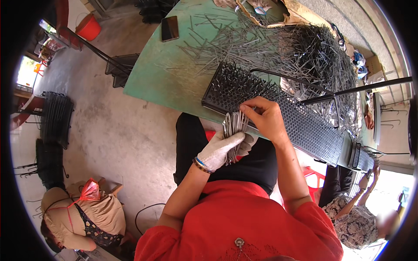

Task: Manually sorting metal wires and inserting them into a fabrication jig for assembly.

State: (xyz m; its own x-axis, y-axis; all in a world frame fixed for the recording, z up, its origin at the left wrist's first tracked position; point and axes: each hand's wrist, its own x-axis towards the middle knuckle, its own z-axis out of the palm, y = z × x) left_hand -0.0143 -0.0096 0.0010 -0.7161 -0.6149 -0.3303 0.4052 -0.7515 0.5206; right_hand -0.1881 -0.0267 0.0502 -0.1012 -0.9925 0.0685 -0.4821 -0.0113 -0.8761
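In my gloved left hand (216, 151) is a bundle of thin grey metal rods (234, 123), gripped upright with the ends sticking out above and below. My bare right hand (268, 119) pinches with thumb and forefinger at the top of that bundle, on a rod's end; the exact tip is partly hidden. Just beyond my hands, a long black perforated rack (311, 132) lies slantwise along the table's near edge. Dark rods (244, 85) stand close together in the holes of its left part, while bare holes show across its right part.
Loose rods (322, 56) lie heaped on the green table (152, 71), with a phone (170, 28) at its far left. A black metal bar (370, 87) crosses above the rack. Co-workers sit at lower left (89, 213) and right (352, 219). A red bucket (88, 27) stands on the floor.
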